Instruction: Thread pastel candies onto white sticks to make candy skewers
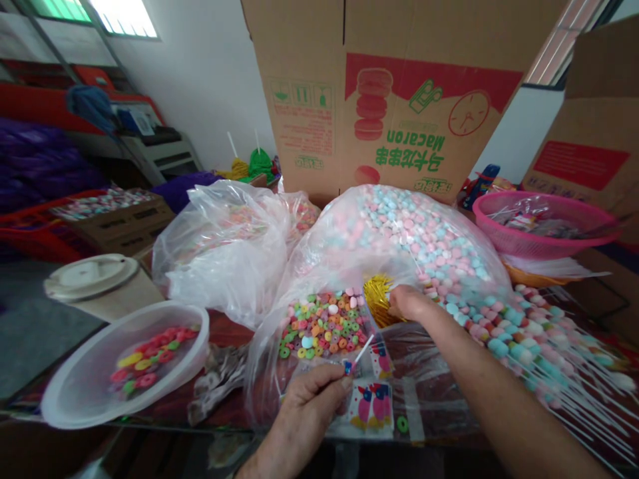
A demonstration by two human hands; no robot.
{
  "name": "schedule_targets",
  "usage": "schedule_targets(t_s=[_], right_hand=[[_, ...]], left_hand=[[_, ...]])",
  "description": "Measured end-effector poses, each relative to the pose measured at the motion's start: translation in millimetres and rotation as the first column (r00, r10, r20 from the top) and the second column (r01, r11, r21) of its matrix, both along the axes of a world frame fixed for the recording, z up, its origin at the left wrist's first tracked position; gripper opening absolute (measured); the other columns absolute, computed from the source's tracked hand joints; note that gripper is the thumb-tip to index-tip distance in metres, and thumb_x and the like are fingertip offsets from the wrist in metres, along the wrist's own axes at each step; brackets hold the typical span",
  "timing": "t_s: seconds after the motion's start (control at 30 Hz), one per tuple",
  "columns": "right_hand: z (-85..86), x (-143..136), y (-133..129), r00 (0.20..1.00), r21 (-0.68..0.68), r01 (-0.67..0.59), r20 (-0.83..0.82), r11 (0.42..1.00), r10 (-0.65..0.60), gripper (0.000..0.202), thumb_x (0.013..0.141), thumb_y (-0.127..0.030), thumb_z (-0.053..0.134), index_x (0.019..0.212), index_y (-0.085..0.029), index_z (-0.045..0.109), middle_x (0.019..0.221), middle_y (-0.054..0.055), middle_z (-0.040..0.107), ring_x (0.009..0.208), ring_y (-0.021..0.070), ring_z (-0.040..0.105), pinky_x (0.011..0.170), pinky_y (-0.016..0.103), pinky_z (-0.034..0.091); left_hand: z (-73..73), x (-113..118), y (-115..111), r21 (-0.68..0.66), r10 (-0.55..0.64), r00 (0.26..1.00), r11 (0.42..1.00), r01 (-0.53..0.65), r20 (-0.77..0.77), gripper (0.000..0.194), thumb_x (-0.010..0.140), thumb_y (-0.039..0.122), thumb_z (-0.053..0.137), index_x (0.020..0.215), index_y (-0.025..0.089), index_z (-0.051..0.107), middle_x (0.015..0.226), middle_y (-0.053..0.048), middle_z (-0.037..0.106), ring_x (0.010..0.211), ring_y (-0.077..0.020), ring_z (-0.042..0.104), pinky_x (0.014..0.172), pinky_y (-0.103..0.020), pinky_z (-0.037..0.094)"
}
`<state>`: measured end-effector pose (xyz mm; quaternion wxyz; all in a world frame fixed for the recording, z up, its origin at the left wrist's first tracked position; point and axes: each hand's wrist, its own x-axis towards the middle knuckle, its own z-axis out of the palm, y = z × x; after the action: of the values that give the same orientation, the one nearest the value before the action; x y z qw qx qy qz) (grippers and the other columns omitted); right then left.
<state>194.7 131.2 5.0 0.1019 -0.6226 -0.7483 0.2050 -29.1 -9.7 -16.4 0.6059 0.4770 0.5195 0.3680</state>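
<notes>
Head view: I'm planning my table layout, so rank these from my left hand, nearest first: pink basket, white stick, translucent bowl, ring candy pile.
1. White stick: in the left hand's fingertips.
2. Ring candy pile: just beyond the hand.
3. Translucent bowl: off to the left.
4. Pink basket: far right, toward the back.

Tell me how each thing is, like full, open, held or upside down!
Left hand: pinching a white stick
Right hand: at the gold twist ties
Twist ties: loose, bunched
Ring candies: loose, piled
Clear bowl: partly filled
White tub: lid on
Pink basket: open, holding packets
Macaron box: printing upside down
Candy skewers: heaped
</notes>
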Motion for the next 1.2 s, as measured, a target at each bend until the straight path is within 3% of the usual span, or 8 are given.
schedule_targets(t_s=[0.17,0.33,0.4,0.6,0.77,0.9,1.03,1.2], right_hand=[[-3.2,4,-2,1.0,-0.128,0.012,0.012,0.992,-0.011,0.027,0.09,-0.033,0.055,0.112,-0.017,0.057,0.113,0.006,0.059,0.093,0.0191,0.06,0.078,0.037,0.052],[13.2,20,-9,0.989,0.002,0.08,-0.122,0.997,-0.079,0.018,0.087,-0.023,0.051,0.073,-0.013,0.057,0.071,-0.001,0.059,0.073,0.015,0.059,0.063,0.026,0.047],[23.3,20,-17,0.972,0.058,0.11,-0.216,0.992,-0.096,0.019,0.088,-0.021,0.041,0.072,-0.016,0.052,0.065,-0.002,0.056,0.067,0.0131,0.057,0.059,0.023,0.044],[47.4,-16,-101,0.859,0.056,-0.019,-0.511,0.998,0.045,0.02,0.089,-0.031,0.038,0.09,-0.019,0.054,0.063,-0.004,0.053,0.048,0.009,0.048,0.043,0.019,0.037],[26.3,-56,-159,0.766,0.177,-0.027,-0.629,0.984,0.134,0.042,0.09,-0.026,0.039,0.132,-0.02,0.043,0.07,-0.002,0.056,0.063,0.0123,0.052,0.059,0.023,0.044],[12.3,-60,-166,0.799,0.158,-0.018,-0.592,0.987,0.109,0.055,0.089,-0.021,0.04,0.143,-0.021,0.028,0.068,-0.002,0.054,0.062,0.0134,0.052,0.06,0.024,0.045],[8.6,-56,-170,0.829,0.163,-0.04,-0.545,0.986,0.124,0.061,0.087,-0.016,0.039,0.145,-0.021,0.022,0.063,-0.003,0.052,0.057,0.0142,0.051,0.055,0.024,0.044],[-9.0,-69,-183,0.779,0.227,0.206,-0.627,0.952,-0.019,0.064,0.085,-0.019,0.044,0.143,-0.017,0.018,0.061,-0.004,0.053,0.054,0.0146,0.053,0.055,0.025,0.045]], left_hand=[[5.3,-9,3,-0.108,0.092,0.99,0.991,-0.08,0.108,0.023,0.064,0.037,0.069,0.062,0.015,0.066,0.055,0.002,0.052,0.055,-0.0108,0.046,0.053,-0.021,0.036],[20.5,-1,1,-0.208,0.178,0.956,0.969,-0.131,0.231,0.022,0.058,0.033,0.073,0.059,0.014,0.064,0.053,0.003,0.053,0.051,-0.0087,0.046,0.049,-0.019,0.035],[26.7,3,1,-0.234,0.186,0.941,0.965,-0.12,0.282,0.023,0.057,0.034,0.074,0.059,0.014,0.062,0.051,0.003,0.052,0.047,-0.0078,0.044,0.045,-0.018,0.033],[37.5,12,7,-0.16,0.166,0.933,0.98,-0.119,0.321,0.024,0.059,0.037,0.073,0.065,0.015,0.064,0.055,0.002,0.055,0.048,-0.0083,0.044,0.046,-0.019,0.033],[35.1,21,0,0.018,0.004,0.983,1.0,-0.007,0.186,0.017,0.068,0.029,0.059,0.059,0.015,0.059,0.054,0.003,0.05,0.052,-0.0088,0.04,0.051,-0.021,0.032],[30.9,20,-12,0.175,-0.152,0.988,0.974,0.146,0.024,0.017,0.073,0.024,0.049,0.06,0.016,0.055,0.057,0.003,0.048,0.057,-0.0108,0.041,0.053,-0.022,0.033],[26.5,17,-20,0.205,-0.273,0.961,0.944,0.259,0.041,0.021,0.081,0.029,0.048,0.067,0.015,0.054,0.063,0.002,0.048,0.059,-0.0103,0.041,0.054,-0.022,0.034],[23.7,15,-22,0.094,-0.152,0.965,0.986,0.134,0.212,0.034,0.079,0.043,0.057,0.064,0.013,0.057,0.054,0.004,0.043,0.049,-0.0061,0.035,0.045,-0.018,0.028]])
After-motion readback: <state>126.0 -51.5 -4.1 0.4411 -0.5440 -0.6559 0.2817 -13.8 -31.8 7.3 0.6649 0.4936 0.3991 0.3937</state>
